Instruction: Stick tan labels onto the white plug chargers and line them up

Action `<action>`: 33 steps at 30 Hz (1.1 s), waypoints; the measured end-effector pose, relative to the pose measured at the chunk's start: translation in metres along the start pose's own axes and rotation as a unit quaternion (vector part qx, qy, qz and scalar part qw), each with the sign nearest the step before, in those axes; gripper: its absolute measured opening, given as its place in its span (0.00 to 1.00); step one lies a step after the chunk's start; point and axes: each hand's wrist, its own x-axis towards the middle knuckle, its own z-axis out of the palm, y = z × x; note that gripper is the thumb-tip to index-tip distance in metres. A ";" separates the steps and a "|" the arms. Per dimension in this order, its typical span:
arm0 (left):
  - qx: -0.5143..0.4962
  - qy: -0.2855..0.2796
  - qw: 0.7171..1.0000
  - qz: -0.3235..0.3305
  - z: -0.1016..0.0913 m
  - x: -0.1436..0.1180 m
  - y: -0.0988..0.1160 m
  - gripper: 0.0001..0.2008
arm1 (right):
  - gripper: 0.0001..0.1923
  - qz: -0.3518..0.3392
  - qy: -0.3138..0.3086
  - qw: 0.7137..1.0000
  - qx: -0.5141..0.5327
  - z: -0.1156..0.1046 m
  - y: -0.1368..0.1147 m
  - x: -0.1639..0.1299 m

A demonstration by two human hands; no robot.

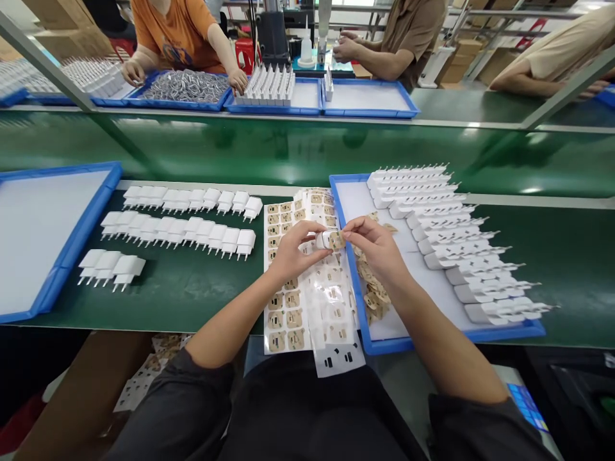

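Between thumb and fingers, my left hand (300,251) grips a white plug adapter (325,240) above the sticker sheets. My right hand (372,242) pinches the edge of a tan sticker (337,240) lying against the adapter's end. How much of the sticker is stuck down I cannot tell. Beneath my hands are sheets of tan stickers (276,319), with a partly peeled, glossy sheet (334,301) on top. Loose tan pieces (375,296) are heaped at the left side of the blue-rimmed tray (384,346), under and beside my right hand.
Rows of white plug adapters (177,232) stand on the green bench to the left. More adapters (446,250) fill the tray's right side. Another blue-rimmed tray (103,202) lies far left. Across the green barrier, co-workers handle parts near a tray of metal pieces (187,86).
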 end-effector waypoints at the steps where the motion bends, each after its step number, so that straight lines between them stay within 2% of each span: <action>1: 0.003 -0.003 1.000 0.004 0.000 0.000 0.001 0.18 | 0.07 0.004 0.001 1.000 0.000 0.001 0.000 0.000; 17: 0.009 -0.009 1.000 0.010 0.001 -0.001 0.002 0.17 | 0.07 -0.013 -0.003 1.000 -0.023 0.000 0.011 0.002; 28: 0.025 -0.002 0.999 0.038 0.001 -0.001 0.003 0.17 | 0.11 -0.042 0.027 0.995 -0.089 0.007 0.008 -0.002; 33: 0.043 -0.003 0.998 0.040 0.002 -0.001 0.002 0.17 | 0.10 -0.065 0.033 0.989 -0.125 0.007 0.011 -0.002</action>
